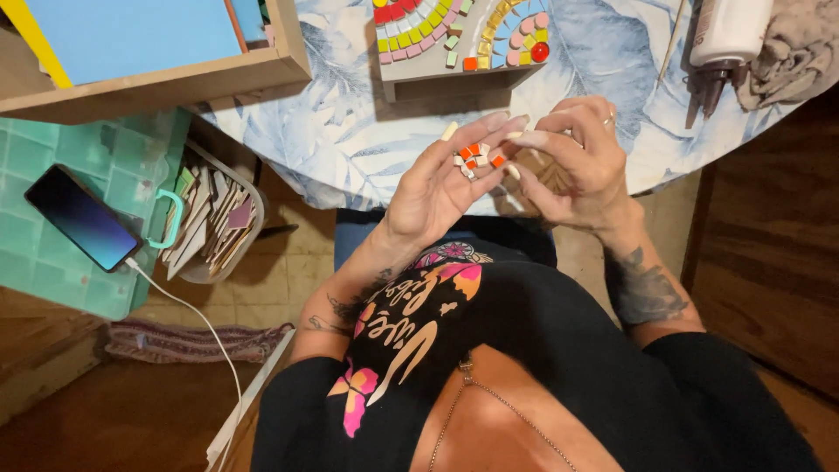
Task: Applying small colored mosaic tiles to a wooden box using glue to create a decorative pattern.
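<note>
Several small orange and white tiles (473,157) lie in the cupped left hand (437,179); right hand (572,162), at 3 o'clock, pinches toward them.

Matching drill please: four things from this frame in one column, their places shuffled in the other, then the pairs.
1. small tiles
2. phone
3. glue bottle
4. mosaic piece

A. on the green surface, cable plugged in
B. top right of the table, nozzle down
C. in the cupped left hand
D. top middle of the table, above the hands

Pairs: 1-C, 2-A, 3-B, 4-D
</note>
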